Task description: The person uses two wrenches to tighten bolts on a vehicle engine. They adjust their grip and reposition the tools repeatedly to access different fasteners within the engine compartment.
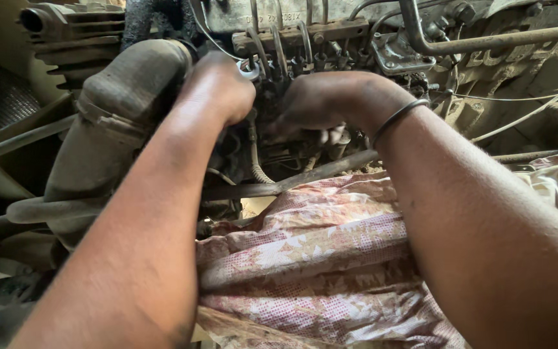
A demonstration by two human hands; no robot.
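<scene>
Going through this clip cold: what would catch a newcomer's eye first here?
Two bare forearms fill the view, the left hand and right hand pressed against a grimy engine at top centre, where a row of thin metal pipes runs down. The left hand grips a small shiny wrench; whether the right holds anything is hidden. A patterned pink cloth lies crumpled below, and a dark bangle circles the right wrist.

Both bare forearms reach forward, converging. Left hand (217,87) fisted, knuckles up. Right hand (321,103) curled downward, fingers hidden, thin band at wrist.
</scene>
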